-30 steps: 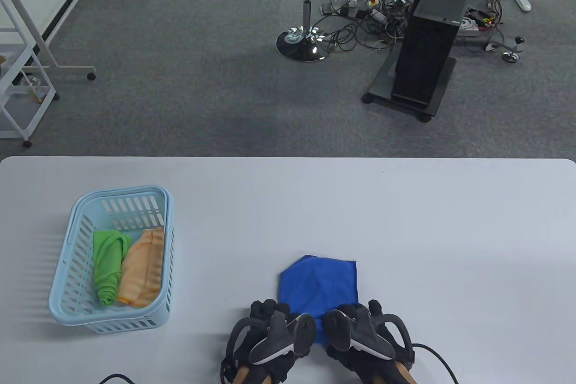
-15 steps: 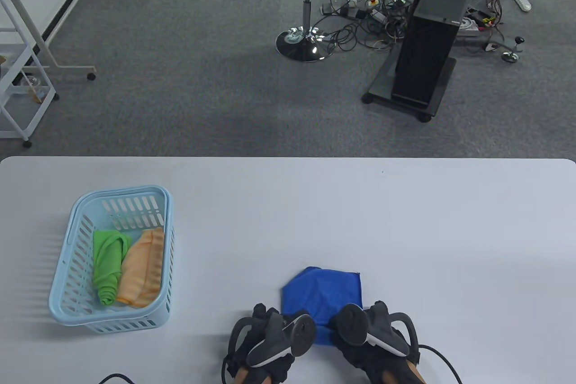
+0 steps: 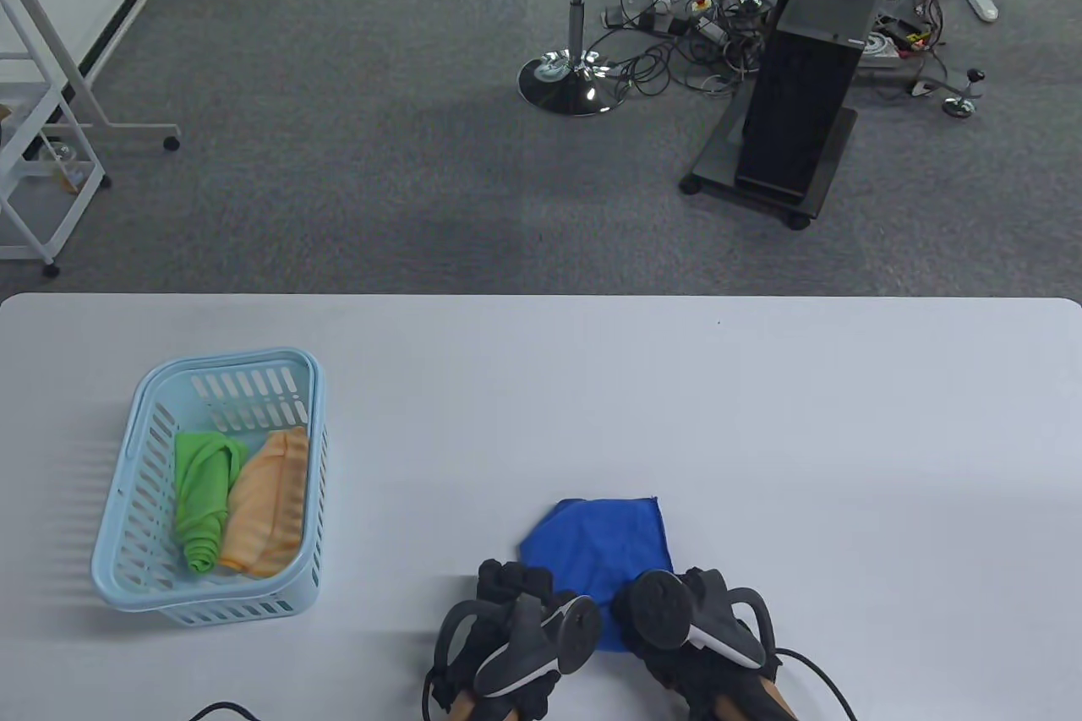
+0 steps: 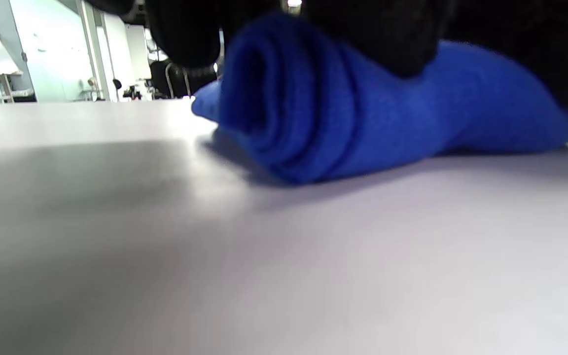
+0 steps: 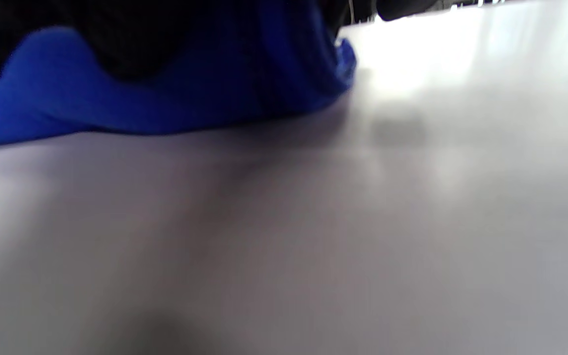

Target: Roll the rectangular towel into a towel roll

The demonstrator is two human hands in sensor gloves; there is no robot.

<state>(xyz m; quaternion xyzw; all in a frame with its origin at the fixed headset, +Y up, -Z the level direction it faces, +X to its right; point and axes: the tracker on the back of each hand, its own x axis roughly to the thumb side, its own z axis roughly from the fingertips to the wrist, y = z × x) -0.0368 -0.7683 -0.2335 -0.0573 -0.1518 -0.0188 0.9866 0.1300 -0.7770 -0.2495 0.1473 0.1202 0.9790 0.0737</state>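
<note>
"While both hands sat on the near end of the towel (image 3: 602,545), what was the step, as you read it?"

"Rolling, partway through. The left wrist view showed a coil already wound at the towel's left end, layers visible, with a flat tail left beyond it toward twelve o'clock. I'd call it roughly half rolled."

"How should it have been done well?"

"Push both sides forward evenly so the roll stays a straight cylinder. The flat part looked skewed, its left corner rounded and nearer than the right, so the left end risked winding tighter and telescoping. Light downward pressure, fingers walking over the top, no lifting."

"And the grip?"

"The left hand (image 3: 507,628) had its fingers (image 4: 377,34) curled over the top of the coil, pressing and holding it. The right hand (image 3: 702,628) lay on the roll's other end; dark glove covered the cloth from above in the right wrist view, but whether those fingers were curled round it or flat on it, I couldn't tell."

"Where was the towel against the hands?"

"Directly under and just beyond the fingertips, at twelve o'clock from both wrists, on the bench (image 3: 845,434) near its six o'clock edge. The coil touched both hands; the tail ran free."

"Anything else about?"

"A basket (image 3: 135,450) well apart at nine o'clock, holding a green roll (image 3: 203,501) and an orange roll (image 3: 270,501) side by side."
</note>
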